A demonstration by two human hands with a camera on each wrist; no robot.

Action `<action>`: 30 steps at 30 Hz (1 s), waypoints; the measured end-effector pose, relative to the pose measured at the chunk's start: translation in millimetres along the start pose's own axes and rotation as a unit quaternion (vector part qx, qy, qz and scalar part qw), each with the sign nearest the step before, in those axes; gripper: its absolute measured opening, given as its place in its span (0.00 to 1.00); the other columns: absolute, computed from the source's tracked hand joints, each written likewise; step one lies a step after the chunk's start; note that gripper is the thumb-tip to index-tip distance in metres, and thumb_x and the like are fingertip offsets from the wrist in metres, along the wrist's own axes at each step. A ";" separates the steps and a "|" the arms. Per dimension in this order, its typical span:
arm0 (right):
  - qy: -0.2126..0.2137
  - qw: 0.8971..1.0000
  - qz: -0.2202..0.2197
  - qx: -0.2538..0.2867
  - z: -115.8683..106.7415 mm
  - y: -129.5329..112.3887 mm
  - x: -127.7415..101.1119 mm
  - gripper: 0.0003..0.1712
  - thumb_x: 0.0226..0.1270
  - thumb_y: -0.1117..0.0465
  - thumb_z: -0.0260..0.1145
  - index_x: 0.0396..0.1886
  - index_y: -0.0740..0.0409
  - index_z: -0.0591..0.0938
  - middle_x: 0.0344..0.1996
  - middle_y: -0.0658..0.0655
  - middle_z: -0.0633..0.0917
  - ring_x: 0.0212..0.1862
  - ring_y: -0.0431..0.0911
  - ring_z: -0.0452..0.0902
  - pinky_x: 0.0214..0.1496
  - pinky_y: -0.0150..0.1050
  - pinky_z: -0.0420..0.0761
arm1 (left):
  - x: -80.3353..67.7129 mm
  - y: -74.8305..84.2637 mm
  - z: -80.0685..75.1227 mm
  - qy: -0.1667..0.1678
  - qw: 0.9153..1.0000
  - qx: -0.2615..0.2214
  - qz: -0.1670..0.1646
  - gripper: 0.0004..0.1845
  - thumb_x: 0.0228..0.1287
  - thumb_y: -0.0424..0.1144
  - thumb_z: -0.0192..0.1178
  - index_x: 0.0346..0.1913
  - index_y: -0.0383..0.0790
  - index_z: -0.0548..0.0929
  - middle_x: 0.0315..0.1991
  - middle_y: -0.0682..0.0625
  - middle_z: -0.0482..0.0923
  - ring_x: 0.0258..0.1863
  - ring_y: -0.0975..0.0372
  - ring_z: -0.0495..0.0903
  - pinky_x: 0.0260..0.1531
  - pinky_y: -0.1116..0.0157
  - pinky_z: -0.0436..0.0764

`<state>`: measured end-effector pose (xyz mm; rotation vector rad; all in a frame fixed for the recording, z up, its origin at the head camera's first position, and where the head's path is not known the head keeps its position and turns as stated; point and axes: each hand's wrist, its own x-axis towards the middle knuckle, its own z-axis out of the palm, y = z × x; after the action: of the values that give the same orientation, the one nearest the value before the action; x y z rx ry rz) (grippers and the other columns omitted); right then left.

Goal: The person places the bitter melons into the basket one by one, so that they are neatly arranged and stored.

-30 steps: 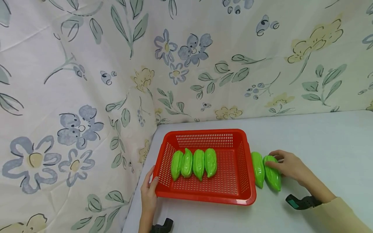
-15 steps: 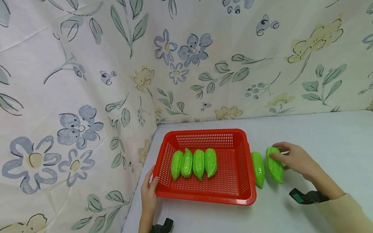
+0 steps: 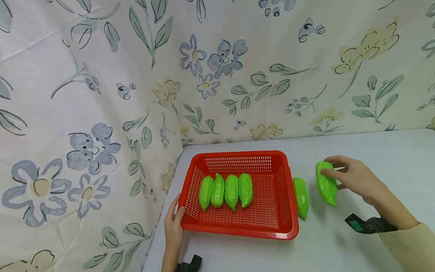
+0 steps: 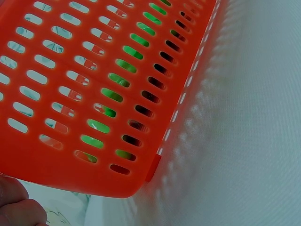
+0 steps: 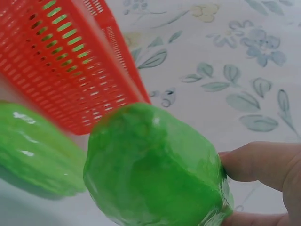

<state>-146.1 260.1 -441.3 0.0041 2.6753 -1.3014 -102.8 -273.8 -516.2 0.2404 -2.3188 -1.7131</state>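
Note:
My right hand (image 3: 357,179) pinches a glossy, ridged green vegetable (image 3: 327,185) between thumb and fingers, its pointed end down. It is raised over the white table, right of the basket, and a faint shadow shows below. In the right wrist view the held vegetable (image 5: 150,169) fills the lower middle. Another green vegetable (image 3: 301,198) lies on the table along the right wall of the red basket (image 3: 268,204). My left hand (image 3: 174,223) grips the basket's left front corner, thumb over the rim. Only fingertips (image 4: 21,212) of it show in the left wrist view.
Inside the basket, several green vegetables (image 3: 232,192) lie side by side in a row on the left half. A floral cloth (image 3: 238,94) hangs behind and left of the white table (image 3: 380,158). Both wrists wear black bands.
My right hand has lifted the green vegetable off the table and carried it back and to the right, away from the one beside the basket. The left hand and basket have stayed put.

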 end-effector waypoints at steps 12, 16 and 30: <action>0.017 1.000 -0.020 0.014 -15.8 -15.5 -5.9 0.39 0.78 0.45 0.62 0.75 0.67 0.68 0.61 0.73 0.79 0.40 0.25 0.77 0.37 0.36 0.88 | -1.0 1.3 -0.6 -0.001 1.000 -0.002 0.000 0.26 0.81 0.36 0.48 0.78 0.45 0.70 0.68 0.37 0.77 0.39 0.54 0.90 0.36 0.68 0.89; 0.024 0.999 -0.026 0.019 -21.7 -21.2 -7.9 0.37 0.78 0.46 0.63 0.75 0.65 0.68 0.61 0.72 0.80 0.40 0.24 0.78 0.36 0.37 0.88 | -0.8 0.1 0.0 0.001 1.000 0.000 -0.001 0.26 0.81 0.36 0.47 0.78 0.41 0.68 0.68 0.36 0.77 0.39 0.54 0.90 0.36 0.68 0.89; 0.032 0.999 -0.030 0.032 -19.8 -26.1 -8.8 0.37 0.78 0.47 0.64 0.74 0.65 0.68 0.62 0.72 0.79 0.40 0.23 0.77 0.36 0.36 0.88 | -1.6 1.2 -0.8 -0.001 1.000 -0.001 -0.004 0.26 0.81 0.36 0.47 0.78 0.45 0.69 0.69 0.37 0.76 0.39 0.53 0.90 0.37 0.67 0.89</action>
<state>-142.3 260.0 -407.5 -0.0272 2.7047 -1.4280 -101.1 -273.8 -515.0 0.2466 -2.3208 -1.7204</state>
